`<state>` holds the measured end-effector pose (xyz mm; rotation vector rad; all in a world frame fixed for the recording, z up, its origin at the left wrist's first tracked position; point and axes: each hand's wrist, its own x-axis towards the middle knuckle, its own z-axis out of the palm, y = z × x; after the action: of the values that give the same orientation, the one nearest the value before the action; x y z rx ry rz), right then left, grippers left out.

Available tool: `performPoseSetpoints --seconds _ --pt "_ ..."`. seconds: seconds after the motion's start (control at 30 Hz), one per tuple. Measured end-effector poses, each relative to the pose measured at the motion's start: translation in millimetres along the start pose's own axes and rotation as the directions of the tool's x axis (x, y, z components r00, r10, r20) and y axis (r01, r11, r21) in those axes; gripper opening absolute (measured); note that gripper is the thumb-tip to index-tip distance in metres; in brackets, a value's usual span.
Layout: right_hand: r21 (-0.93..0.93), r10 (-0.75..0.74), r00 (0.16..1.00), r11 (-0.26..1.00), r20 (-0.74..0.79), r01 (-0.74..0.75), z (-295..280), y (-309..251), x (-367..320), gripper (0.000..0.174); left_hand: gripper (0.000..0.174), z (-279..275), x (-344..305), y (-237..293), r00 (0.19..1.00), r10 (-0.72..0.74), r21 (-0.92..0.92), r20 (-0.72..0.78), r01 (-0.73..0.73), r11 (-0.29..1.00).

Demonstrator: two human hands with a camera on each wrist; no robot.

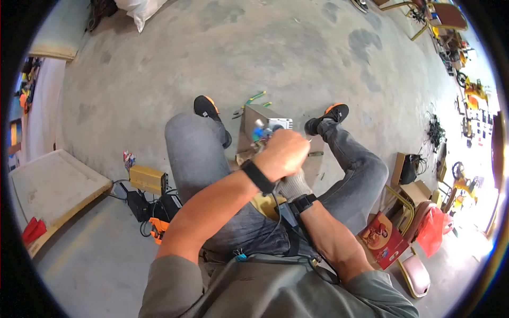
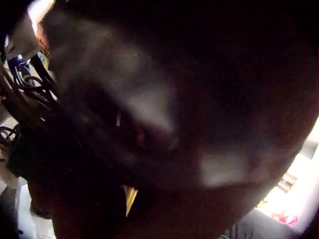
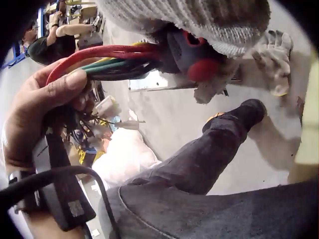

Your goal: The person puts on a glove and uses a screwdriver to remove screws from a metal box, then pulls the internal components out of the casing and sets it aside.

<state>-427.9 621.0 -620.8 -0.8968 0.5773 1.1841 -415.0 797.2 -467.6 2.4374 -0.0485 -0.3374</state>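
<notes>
My bare left hand point(image 1: 285, 155) crosses above my gloved right hand point(image 1: 296, 186) in the head view. The right wrist view shows the left hand point(image 3: 47, 104) with thumb and fingers curled round a bundle of red, green and black wires point(image 3: 112, 54), white connectors point(image 3: 107, 107) dangling below. In the knitted glove, the right hand point(image 3: 199, 20) grips a dark blue and red object point(image 3: 187, 57) at the bundle's other end; its fingertips are hidden. A metal box point(image 1: 255, 114) and blurred blue connectors point(image 1: 258, 132) lie beyond the hands. The left wrist view is mostly dark, with cables point(image 2: 37, 89) at its left edge.
Green-handled tools point(image 1: 256, 97) lie on the floor beyond the box, between two shoes. To the left are a gold box point(image 1: 148, 179) and a low board point(image 1: 58, 185); to the right, a red carton point(image 1: 383, 239) and chairs. A spare glove point(image 3: 275, 62) lies on the floor.
</notes>
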Motion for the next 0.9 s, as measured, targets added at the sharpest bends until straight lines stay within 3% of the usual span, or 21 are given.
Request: performPoseSetpoints --seconds 0.07,0.1,0.13,0.27,0.3,0.33,0.4,0.67,0.73,0.83,0.9 --pt "0.053 -0.022 0.995 0.998 -0.097 0.027 31 -11 -8 0.020 0.018 5 -10 -6 0.996 -0.061 -0.012 -0.070 0.060 0.998" --pt "-0.010 -0.049 0.982 0.999 -0.184 0.048 36 -12 -9 0.018 0.026 3 -15 -8 0.991 -0.065 -0.078 -0.113 0.056 0.995" --pt "-0.073 -0.080 0.961 0.995 -0.266 0.063 40 -14 -8 0.016 0.031 0 -17 -9 0.987 -0.146 -0.067 -0.062 0.142 0.988" --pt "-0.098 -0.073 0.967 0.994 -0.243 0.050 26 -16 25 0.018 0.045 1 -26 -11 0.920 -0.367 -0.172 -0.138 0.343 0.924" --pt "-0.155 -0.059 0.991 0.987 -0.124 0.040 28 -23 22 0.019 0.051 3 -28 -11 0.872 -0.450 -0.208 -0.190 0.413 0.887" --pt "-0.157 -0.060 0.991 0.987 -0.121 0.041 33 -26 19 0.019 0.051 4 -30 -10 0.872 -0.451 -0.207 -0.193 0.413 0.887" --pt "-0.211 -0.088 0.963 0.977 -0.253 0.034 43 -32 13 0.021 0.057 6 -35 -7 0.806 -0.546 -0.205 -0.227 0.509 0.836" --pt "-0.114 -0.057 0.971 0.993 -0.231 0.031 27 -7 14 0.028 0.076 11 -49 3 0.827 -0.558 -0.169 -0.073 0.541 0.824" --pt "0.011 -0.034 0.971 0.999 -0.235 0.038 39 1 -1 0.027 0.069 6 -48 8 0.835 -0.550 -0.225 0.024 0.541 0.810" --pt "0.124 -0.024 0.989 0.991 -0.145 0.043 25 32 15 0.025 0.059 17 -49 9 0.847 -0.530 -0.129 -0.053 0.520 0.844" --pt "0.189 0.014 0.995 0.982 -0.100 0.005 14 43 16 0.026 0.053 13 -52 11 0.876 -0.482 -0.081 -0.028 0.479 0.874"
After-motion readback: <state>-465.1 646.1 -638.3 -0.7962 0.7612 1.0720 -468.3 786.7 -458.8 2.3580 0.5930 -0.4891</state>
